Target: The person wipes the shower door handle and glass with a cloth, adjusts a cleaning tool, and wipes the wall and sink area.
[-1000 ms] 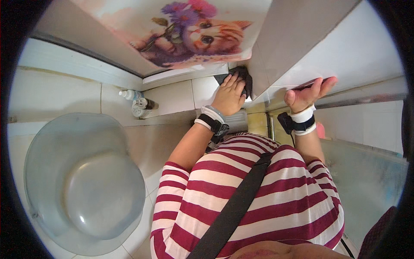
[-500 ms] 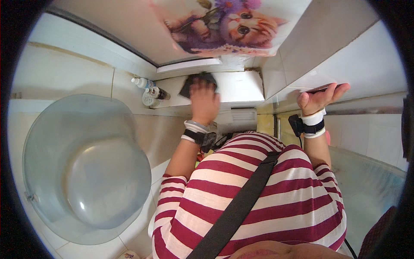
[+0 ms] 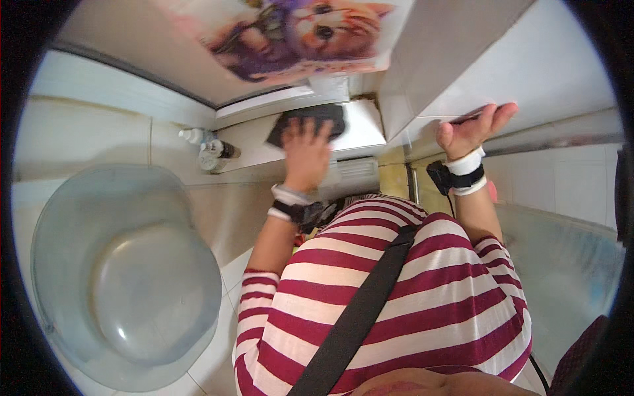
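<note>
My left hand (image 3: 308, 155) lies with spread fingers on a black cloth (image 3: 316, 121), pressing it flat against a white ledge (image 3: 364, 125) below a window frame. The cloth's far and right parts stick out beyond my fingertips. At the right, my right hand (image 3: 467, 135) is raised against the pale tiled wall (image 3: 528, 79), its fingers stretched out and apart. A narrow dark strip shows behind those fingers; I cannot tell whether it is shadow or an object. Each wrist carries a white band and a black strapped device.
Several small bottles (image 3: 214, 150) stand at the ledge's left end. A large translucent basin (image 3: 125, 277) leans at the left. A cat picture (image 3: 310, 33) hangs above the ledge. A metal rail (image 3: 548, 146) runs along the right wall.
The black cloth has slid a little to the right along the ledge under my left hand, and more of it shows. My right hand stays at the wall. The whole view has shifted slightly.
</note>
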Available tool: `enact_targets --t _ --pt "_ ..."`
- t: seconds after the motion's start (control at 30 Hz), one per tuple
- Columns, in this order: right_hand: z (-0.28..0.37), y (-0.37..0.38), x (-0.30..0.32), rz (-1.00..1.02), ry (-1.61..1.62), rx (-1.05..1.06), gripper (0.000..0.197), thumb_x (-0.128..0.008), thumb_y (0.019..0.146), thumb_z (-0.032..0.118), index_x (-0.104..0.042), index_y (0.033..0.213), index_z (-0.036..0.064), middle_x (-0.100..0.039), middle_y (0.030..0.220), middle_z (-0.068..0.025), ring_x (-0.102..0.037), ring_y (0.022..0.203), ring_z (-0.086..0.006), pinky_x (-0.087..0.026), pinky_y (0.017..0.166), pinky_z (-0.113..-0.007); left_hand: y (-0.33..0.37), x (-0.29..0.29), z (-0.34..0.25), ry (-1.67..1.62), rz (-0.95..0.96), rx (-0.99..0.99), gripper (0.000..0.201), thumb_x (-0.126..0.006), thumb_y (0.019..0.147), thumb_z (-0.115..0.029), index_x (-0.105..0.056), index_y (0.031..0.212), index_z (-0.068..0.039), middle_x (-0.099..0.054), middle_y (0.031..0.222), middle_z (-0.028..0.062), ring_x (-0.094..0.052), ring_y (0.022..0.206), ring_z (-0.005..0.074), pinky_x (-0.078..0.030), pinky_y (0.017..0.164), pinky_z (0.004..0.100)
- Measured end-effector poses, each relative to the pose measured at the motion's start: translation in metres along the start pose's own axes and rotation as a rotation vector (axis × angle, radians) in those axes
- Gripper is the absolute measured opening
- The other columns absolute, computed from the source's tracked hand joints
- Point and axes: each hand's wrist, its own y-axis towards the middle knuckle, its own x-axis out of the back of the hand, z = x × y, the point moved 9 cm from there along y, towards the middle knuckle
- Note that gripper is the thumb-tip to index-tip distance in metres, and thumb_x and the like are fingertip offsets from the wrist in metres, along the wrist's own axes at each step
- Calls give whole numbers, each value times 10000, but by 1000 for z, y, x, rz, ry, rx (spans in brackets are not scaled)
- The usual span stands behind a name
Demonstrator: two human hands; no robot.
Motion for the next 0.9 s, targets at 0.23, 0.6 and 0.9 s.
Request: enact_targets --t 0.23,0.6,0.9 --pt "-7 -4 3 6 16 -48 862 -495 817 578 -175 1423 55 -12 1476 -235 -23 1376 -359 -36 1095 -488 14 -8 -69 -294 26 -416 460 -457 887 -299 -416 1329 -177 -323 1413 157 -245 1320 361 -162 1083 480" --pt "-5 -5 0 37 32 -39 883 -499 807 579 -135 1436 77 32 1476 -237 32 1377 -363 -3 1093 -501 -16 6 51 47 -45 226 470 -404 914 -257 -380 1338 -54 -349 1387 197 -279 1302 369 -200 1076 465" --pt "-5 -3 1 44 79 -64 825 -548 815 477 -178 1422 58 -25 1475 -241 4 1372 -385 -26 1087 -523 -17 18 34 -932 0 596 298 -446 921 -174 -570 1135 -8 -650 897 194 -629 840 302 -472 762 378"
